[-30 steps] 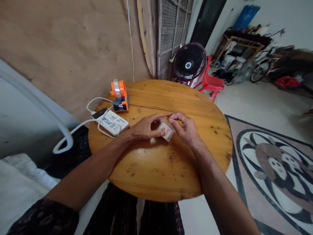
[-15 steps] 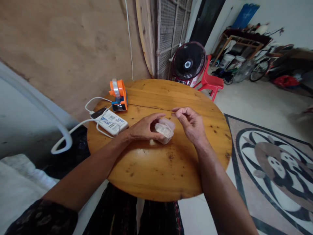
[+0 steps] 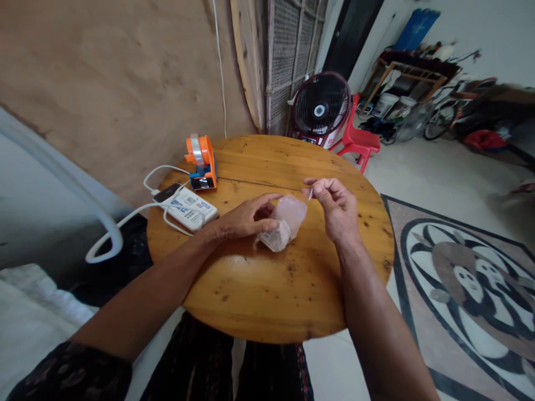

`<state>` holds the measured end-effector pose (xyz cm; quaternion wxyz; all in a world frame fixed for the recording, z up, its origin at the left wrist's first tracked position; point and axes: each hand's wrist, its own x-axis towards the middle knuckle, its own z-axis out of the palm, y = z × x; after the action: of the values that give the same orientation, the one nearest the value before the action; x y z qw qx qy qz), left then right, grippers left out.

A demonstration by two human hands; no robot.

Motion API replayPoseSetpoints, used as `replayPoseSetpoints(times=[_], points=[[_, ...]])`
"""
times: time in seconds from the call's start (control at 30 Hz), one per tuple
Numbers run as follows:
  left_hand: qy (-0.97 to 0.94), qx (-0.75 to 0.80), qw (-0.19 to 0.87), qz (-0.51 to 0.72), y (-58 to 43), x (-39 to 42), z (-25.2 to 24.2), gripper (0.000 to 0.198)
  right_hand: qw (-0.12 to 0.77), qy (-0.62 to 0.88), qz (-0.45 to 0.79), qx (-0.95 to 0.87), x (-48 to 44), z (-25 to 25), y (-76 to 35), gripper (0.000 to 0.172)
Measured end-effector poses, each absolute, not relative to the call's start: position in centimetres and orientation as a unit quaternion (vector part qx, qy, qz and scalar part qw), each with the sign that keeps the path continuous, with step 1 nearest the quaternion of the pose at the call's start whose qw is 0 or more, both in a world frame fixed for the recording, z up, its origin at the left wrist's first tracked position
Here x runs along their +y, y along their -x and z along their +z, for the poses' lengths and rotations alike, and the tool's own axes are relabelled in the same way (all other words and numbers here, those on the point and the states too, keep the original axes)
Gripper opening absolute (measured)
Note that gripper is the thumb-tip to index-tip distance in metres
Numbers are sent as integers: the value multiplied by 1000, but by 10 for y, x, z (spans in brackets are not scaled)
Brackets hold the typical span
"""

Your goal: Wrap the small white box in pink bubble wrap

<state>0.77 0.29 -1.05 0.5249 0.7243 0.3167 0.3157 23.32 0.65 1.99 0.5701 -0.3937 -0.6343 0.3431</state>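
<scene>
On the round wooden table (image 3: 267,301), my left hand (image 3: 251,217) is closed on the left side of a crumpled, translucent pinkish-white plastic wrapping (image 3: 293,213). A whitish bundle (image 3: 276,236) sits at the lower end of the wrapping, below my left thumb. To the right, my right hand (image 3: 337,209) pinches a small thin white piece (image 3: 310,193) between thumb and forefinger, pointing down towards the wrapping. What the white piece is cannot be made out.
An orange tape dispenser (image 3: 202,161) stands at the table's back left. Near it lie a white box (image 3: 192,209), a dark phone (image 3: 168,192) and white cables. Behind the table are a fan (image 3: 321,106) and a red chair (image 3: 361,136).
The wrapping has opened out towards the upper right, and its bundle has shifted slightly left and down. My right hand has moved a little right, with the thin white piece now showing.
</scene>
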Motion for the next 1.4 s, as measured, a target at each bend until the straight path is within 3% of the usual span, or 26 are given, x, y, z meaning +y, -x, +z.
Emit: replayPoseSetpoints(times=[0.17, 0.73, 0.97, 1.17, 1.4], points=[[-695, 316, 560, 322, -6, 0, -4, 73, 595, 404, 344, -603, 13, 16, -237, 27], [-654, 392, 564, 318, -10, 2, -7, 23, 599, 442, 375, -552, 25, 4, -242, 28], [-582, 430, 581, 372, -14, 5, -14, 20, 618, 455, 389, -510, 25, 4, -241, 31], [-493, 462, 602, 425, -17, 11, -21, 17, 655, 442, 301, -533, 15, 16, -239, 29], [-453, 496, 591, 447, -16, 12, -16, 21, 524, 413, 277, -692, -10, 24, -220, 25]])
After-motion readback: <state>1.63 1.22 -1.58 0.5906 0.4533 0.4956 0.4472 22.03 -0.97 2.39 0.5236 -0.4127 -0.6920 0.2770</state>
